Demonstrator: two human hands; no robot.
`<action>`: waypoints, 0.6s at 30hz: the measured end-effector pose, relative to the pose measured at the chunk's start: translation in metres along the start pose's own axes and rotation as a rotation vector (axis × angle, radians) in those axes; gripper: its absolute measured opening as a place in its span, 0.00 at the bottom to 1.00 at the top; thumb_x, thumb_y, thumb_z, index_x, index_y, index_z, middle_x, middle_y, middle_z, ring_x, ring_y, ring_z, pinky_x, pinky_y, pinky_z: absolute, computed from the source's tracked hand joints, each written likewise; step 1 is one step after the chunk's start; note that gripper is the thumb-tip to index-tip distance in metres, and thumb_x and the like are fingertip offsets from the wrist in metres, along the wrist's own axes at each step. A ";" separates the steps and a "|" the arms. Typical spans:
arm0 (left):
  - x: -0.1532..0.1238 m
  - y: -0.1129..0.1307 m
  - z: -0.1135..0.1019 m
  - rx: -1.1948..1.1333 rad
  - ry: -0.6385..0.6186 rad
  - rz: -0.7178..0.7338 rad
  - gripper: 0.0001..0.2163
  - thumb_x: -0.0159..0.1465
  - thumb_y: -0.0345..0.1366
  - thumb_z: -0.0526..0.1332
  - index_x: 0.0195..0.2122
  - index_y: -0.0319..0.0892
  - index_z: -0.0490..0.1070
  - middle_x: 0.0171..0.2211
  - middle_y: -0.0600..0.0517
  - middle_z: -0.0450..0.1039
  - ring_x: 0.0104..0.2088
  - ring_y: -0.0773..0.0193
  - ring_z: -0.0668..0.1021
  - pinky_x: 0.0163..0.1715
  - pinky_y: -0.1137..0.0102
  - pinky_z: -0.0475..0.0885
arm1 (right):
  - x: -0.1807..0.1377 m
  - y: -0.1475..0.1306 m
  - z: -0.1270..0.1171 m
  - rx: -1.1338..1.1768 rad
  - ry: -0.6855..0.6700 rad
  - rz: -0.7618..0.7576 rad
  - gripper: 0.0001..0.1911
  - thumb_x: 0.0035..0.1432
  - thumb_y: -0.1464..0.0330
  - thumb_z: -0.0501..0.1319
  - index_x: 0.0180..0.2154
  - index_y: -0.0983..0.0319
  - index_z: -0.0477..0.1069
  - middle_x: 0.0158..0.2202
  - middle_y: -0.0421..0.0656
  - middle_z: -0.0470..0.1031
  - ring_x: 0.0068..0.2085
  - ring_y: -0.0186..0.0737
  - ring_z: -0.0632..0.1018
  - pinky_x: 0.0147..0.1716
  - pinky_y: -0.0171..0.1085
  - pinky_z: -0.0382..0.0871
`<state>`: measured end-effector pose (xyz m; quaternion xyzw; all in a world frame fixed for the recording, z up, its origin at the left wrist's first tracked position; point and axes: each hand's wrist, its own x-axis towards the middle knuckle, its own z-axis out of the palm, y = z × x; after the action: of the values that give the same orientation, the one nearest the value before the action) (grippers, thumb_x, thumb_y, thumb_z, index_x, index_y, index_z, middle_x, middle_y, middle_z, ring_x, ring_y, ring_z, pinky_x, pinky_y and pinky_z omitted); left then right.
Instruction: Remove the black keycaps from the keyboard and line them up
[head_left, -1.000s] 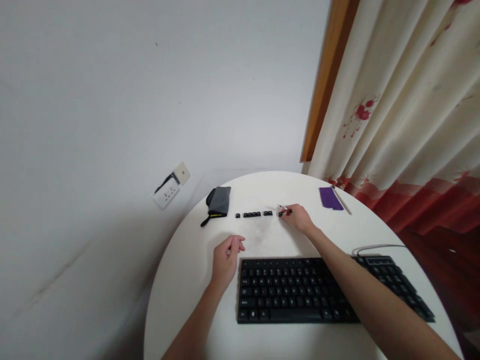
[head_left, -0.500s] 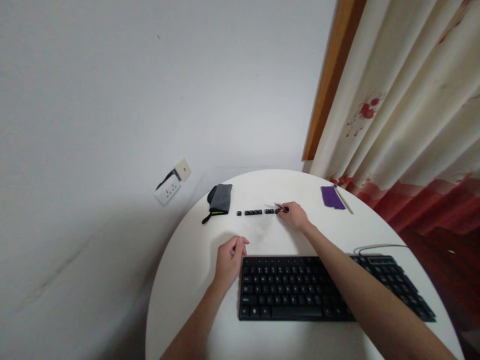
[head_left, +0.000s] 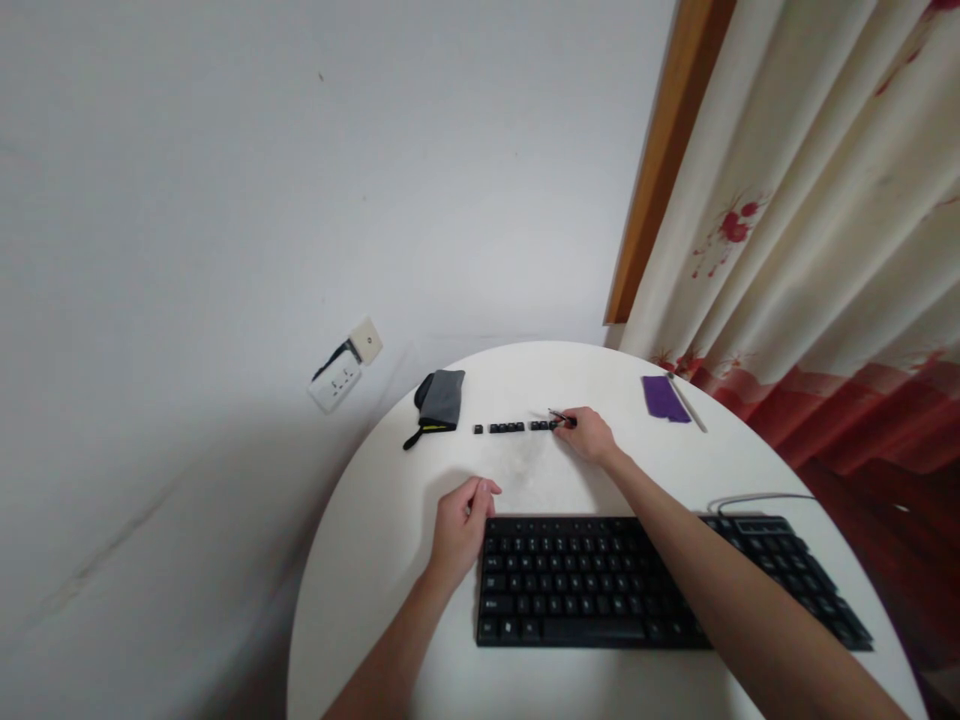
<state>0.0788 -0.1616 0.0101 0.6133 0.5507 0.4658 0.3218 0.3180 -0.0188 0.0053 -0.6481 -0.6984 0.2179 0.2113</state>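
Note:
My right hand [head_left: 589, 434] is closed on a slim dark tool with a thin tip [head_left: 562, 416], which points left; its exact kind is too small to tell. Those fingers rest at the right end of a row of small black keycaps [head_left: 507, 428], lined up in groups on the white table. My left hand [head_left: 461, 515] lies with curled fingers beside the upper left corner of a black keyboard [head_left: 562, 580]. Whatever its fingers hold, if anything, is hidden. My right forearm crosses above the keyboard and covers some of its keys.
A folded grey cloth [head_left: 442, 400] lies on a black item at the table's back left. At the back right are a purple cloth [head_left: 664, 398] and a thin pale stick [head_left: 688, 404]. The keyboard cable [head_left: 761, 496] runs off right. A wall and curtain border the round table [head_left: 375, 590].
The whole view has shifted very slightly. Both hands keep nearly the same places, the right one still at the end of the keycap row.

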 end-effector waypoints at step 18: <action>0.000 -0.002 0.002 0.013 -0.027 -0.005 0.18 0.70 0.45 0.51 0.28 0.40 0.70 0.19 0.55 0.66 0.22 0.66 0.69 0.25 0.73 0.62 | 0.000 0.001 0.001 0.002 0.016 -0.003 0.10 0.53 0.66 0.65 0.39 0.59 0.80 0.32 0.41 0.79 0.32 0.37 0.77 0.28 0.32 0.60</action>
<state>0.0798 -0.1610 0.0081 0.6205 0.5508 0.4530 0.3262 0.3181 -0.0192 0.0035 -0.6488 -0.6974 0.2131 0.2175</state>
